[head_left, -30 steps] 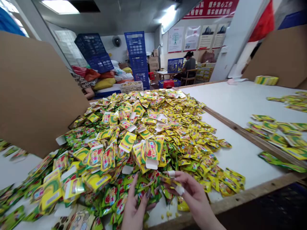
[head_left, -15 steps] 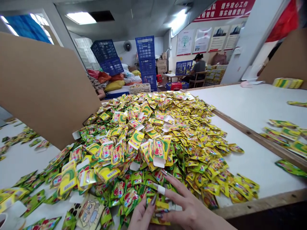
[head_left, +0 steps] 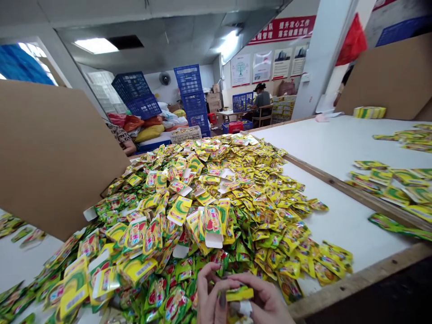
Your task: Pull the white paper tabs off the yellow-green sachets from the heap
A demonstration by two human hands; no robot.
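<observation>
Low in the head view, my left hand (head_left: 211,299) and my right hand (head_left: 265,301) come together around a small yellow box (head_left: 239,294). Fingers of both hands are bent onto it, and much of the box is hidden behind them. One finger of my right hand has a white wrapping. Just beyond my hands lie green sachets (head_left: 177,303) with red fruit prints. Flat yellow-and-green cartons (head_left: 213,220), some with white flaps open, lie on top of the heap. Yellow sachets (head_left: 290,267) spread to the right.
A wooden strip (head_left: 330,180) divides the white table (head_left: 313,130); more cartons (head_left: 398,180) lie beyond it. A cardboard panel (head_left: 60,153) stands at left. Blue crates (head_left: 189,81) are stacked behind. One person (head_left: 261,101) sits at the back; another's arm (head_left: 126,145) shows past the panel.
My hands have drawn together around the yellow box, the right fingers curling in from their outstretched pose. The view has turned right and tilted up slightly, so the heap sits further left.
</observation>
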